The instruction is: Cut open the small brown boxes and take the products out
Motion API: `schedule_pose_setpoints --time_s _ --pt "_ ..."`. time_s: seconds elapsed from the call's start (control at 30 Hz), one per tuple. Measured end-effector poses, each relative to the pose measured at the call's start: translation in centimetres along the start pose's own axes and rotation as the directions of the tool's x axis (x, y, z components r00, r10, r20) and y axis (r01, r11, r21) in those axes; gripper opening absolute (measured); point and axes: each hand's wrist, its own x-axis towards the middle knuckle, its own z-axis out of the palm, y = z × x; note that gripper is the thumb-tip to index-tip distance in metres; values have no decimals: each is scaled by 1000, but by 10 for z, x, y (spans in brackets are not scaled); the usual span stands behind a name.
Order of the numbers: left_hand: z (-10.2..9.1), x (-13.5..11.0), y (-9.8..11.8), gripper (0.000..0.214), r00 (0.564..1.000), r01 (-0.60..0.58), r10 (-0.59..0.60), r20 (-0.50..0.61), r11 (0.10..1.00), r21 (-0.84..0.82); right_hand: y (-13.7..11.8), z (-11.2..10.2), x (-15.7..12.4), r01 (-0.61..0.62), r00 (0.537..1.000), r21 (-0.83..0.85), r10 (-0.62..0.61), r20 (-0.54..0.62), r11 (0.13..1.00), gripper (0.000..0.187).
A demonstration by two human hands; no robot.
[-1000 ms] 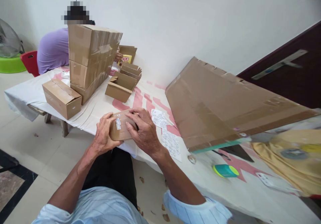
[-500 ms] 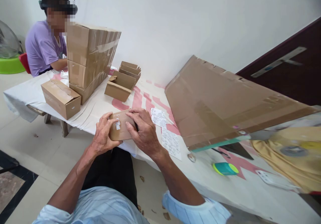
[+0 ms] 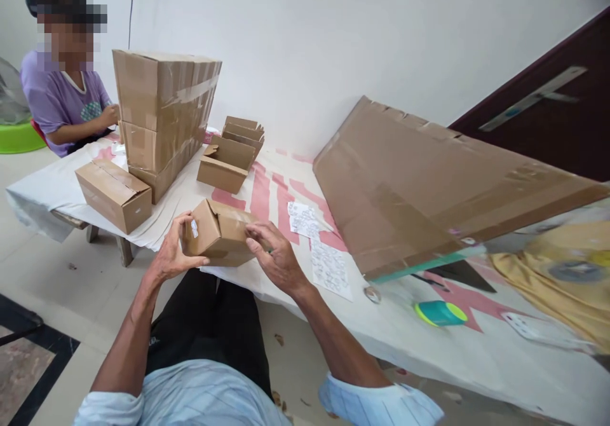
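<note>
Between my hands, near the table's front edge, is a small cardboard box (image 3: 233, 232) with a white sticker on its left end. My left hand (image 3: 174, 248) grips that end, thumb along the lower edge and fingers at the top. My right hand (image 3: 274, 251) holds the right end with bent fingers. Two sheets of stickers (image 3: 328, 264) lie on the cloth to the right of the box. Beyond it stand open cardboard boxes (image 3: 226, 168), and a closed cardboard box (image 3: 114, 194) sits to the left.
A tall stack of taped boxes (image 3: 166, 95) stands at the back left, with a person in purple (image 3: 67, 105) behind it. A big cardboard sheet (image 3: 429, 191) leans at the right. Nearby are a teal cup (image 3: 438, 313), a tape roll (image 3: 372, 294) and a power strip (image 3: 538, 330).
The box in my hands has turned, so its stickered end now faces left and its long side shows. My left hand has shifted left. The person in purple has turned toward the table.
</note>
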Motion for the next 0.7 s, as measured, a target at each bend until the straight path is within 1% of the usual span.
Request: schedule_pose_setpoints --time_s 0.1,0.2,0.27,0.33,0.4,0.47,0.57,0.63,0.7 --pt "0 7 -8 97 999 40 -41 -28 999 -21 12 -4 -9 -22 1000 -17 22 -17 1000 22" --pt "0 16 -13 103 997 70 -71 -25 997 -32 26 -11 -19 -53 998 -40 52 -18 998 21" --pt "-2 20 -15 102 995 94 -95 -20 995 -34 35 -15 -27 -74 997 -58 73 -31 996 24" --pt "-6 21 -18 101 994 110 -110 -6 993 -48 48 -19 -36 -88 995 -102 82 -63 991 27" --pt "-11 18 -24 99 993 120 -119 19 989 -81 64 -23 -47 -103 991 -195 83 -105 975 29" --pt "-17 14 -30 98 992 125 -122 33 984 -128 85 -26 -60 -142 985 -326 101 -138 935 33" --pt "-23 10 -37 96 992 123 -119 33 977 -172 118 -26 -84 -232 973 -489 190 -135 841 39" --pt "-25 11 -38 92 992 127 -123 34 977 -173 137 -24 -98 -283 957 -547 267 -111 788 41" --pt "-26 13 -36 87 990 139 -135 38 976 -167 150 -21 -107 -319 938 -575 336 -81 753 41"
